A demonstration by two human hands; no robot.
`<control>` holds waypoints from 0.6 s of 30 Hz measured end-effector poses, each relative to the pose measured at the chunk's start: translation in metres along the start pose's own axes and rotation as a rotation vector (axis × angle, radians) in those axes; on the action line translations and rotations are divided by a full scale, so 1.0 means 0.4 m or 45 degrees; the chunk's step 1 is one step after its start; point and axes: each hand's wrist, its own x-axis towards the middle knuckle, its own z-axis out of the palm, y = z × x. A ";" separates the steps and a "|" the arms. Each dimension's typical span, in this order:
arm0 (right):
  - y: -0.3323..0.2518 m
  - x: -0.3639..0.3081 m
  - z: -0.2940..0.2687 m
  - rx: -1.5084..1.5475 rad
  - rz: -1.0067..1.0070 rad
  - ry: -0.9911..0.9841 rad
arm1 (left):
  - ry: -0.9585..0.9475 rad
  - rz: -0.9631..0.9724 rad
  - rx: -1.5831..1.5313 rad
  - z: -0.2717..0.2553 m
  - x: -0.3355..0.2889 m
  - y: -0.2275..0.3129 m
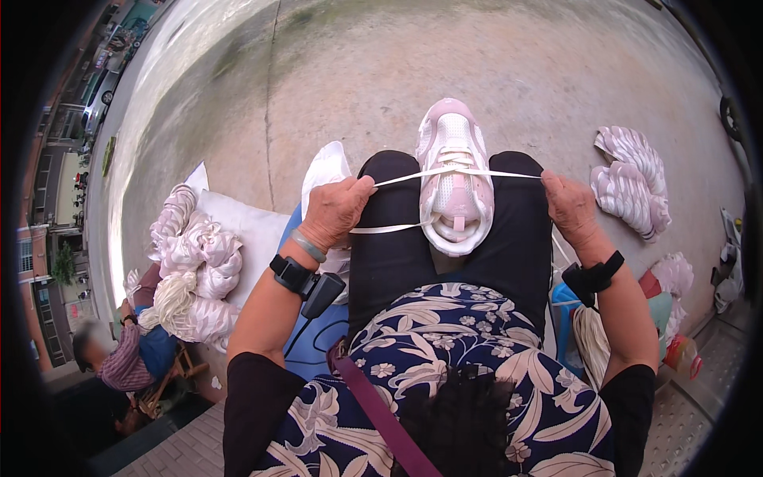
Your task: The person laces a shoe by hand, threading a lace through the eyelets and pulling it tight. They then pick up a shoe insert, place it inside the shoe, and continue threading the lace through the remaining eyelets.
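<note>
A pink and white sneaker (pixel 456 179) rests between my knees, its toe pointing away from me. White shoelace (pixel 509 173) runs through its upper eyelets and stretches out taut to both sides. My left hand (pixel 338 208) is closed in a pinch on the lace at the left. At the right, my right hand (pixel 569 208) is closed on the other stretch of it. A second length of lace runs low from the shoe's left side toward my left hand. The hands are about level, well apart, with the shoe midway between them.
Bundled pink and white shoe parts (pixel 203 258) lie on a white sack (pixel 250 230) at left, with a hank of cream laces (pixel 176 306). More pink and white shoe parts (pixel 636 179) sit on the concrete at right. Another person (pixel 131 354) sits at far left.
</note>
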 end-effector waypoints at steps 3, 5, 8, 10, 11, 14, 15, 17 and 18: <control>0.121 -0.075 -0.038 -0.079 0.225 -0.026 | -0.016 -0.111 0.164 -0.033 -0.057 -0.056; 0.214 -0.133 -0.057 -0.096 0.338 -0.032 | -0.023 -0.183 0.255 -0.053 -0.102 -0.110; 0.345 -0.235 -0.066 -0.107 0.377 0.029 | 0.034 -0.287 0.276 -0.073 -0.179 -0.188; 0.412 -0.299 -0.082 -0.218 0.507 -0.052 | 0.109 -0.388 0.312 -0.090 -0.240 -0.239; 0.448 -0.334 -0.095 -0.216 0.509 -0.053 | 0.138 -0.444 0.309 -0.101 -0.273 -0.265; 0.541 -0.422 -0.144 -0.264 0.569 -0.002 | -0.027 -0.784 0.407 -0.168 -0.356 -0.328; 0.567 -0.439 -0.163 -0.341 0.648 -0.021 | -0.033 -0.874 0.446 -0.191 -0.387 -0.355; 0.593 -0.444 -0.184 -0.408 0.723 -0.036 | 0.067 -0.885 0.491 -0.233 -0.449 -0.414; 0.600 -0.440 -0.189 -0.370 0.786 0.005 | 0.068 -0.887 0.500 -0.246 -0.472 -0.438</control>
